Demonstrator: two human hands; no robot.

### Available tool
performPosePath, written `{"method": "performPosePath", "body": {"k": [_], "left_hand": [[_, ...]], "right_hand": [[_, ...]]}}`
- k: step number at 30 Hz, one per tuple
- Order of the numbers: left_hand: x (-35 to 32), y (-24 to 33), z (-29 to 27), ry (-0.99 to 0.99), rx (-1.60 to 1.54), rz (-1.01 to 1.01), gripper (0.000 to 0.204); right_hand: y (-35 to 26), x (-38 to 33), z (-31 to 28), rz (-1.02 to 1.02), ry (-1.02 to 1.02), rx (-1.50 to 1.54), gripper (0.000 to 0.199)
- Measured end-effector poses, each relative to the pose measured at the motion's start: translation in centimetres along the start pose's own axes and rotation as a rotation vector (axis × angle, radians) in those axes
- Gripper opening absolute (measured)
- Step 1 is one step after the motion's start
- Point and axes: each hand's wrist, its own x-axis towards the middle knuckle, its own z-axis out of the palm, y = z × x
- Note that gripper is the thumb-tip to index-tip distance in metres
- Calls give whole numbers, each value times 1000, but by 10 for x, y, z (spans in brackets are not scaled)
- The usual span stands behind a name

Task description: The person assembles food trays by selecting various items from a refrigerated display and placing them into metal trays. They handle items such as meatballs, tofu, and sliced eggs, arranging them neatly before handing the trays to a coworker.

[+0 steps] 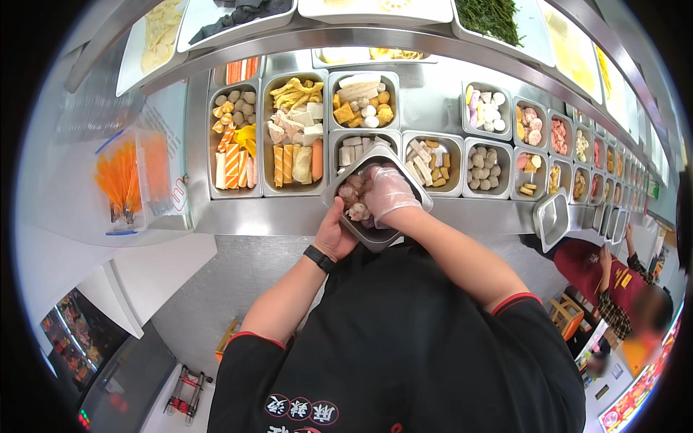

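My left hand grips the lower left rim of a deep metal food pan, tilted over the counter's front edge. A black watch band is on that wrist. Pinkish-brown meatballs lie inside the pan. My right hand, in a clear plastic glove, reaches into it with fingers curled on meatballs; the fingertips are partly hidden. Behind this pan, another pan of grey-white sticks is partly covered by it. To its right stands a pan of pale and brown sticks, then one of grey balls.
Pans with striped rolls and tofu pieces sit on the left. A clear box of orange-handled items is farther left. Above runs a metal shelf rail with white trays. An upright metal pan and a person are at right.
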Motion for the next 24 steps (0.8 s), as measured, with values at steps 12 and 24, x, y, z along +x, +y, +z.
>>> {"method": "performPosePath", "body": {"k": [12, 24], "left_hand": [[-17, -16, -19, 98, -37, 82, 74], [-17, -52, 4, -102, 105, 131, 80]], "right_hand": [[11, -36, 22, -640, 135, 18, 36], [18, -64, 23, -483, -85, -147, 48]]}}
